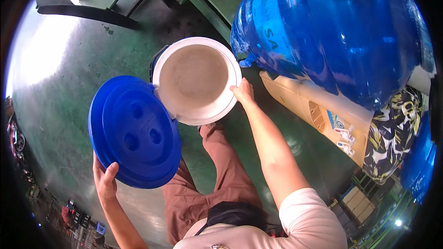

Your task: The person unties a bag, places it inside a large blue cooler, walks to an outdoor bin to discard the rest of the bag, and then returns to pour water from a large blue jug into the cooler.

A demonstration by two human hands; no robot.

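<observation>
Left hand: clasps the lower-left edge of the blue lid, thumb on its face.
Lid: between the two hands, just left of the white bucket.
Bucket: uncovered, mouth toward the camera.
Right hand: holds the bucket's right rim, well apart from the left.

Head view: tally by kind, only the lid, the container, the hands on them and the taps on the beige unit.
Blue lid: 1
White-rimmed container: 1
Hands: 2 (left hand on the lid, right hand on the container's rim)
White taps: 2
Total: 6
</observation>
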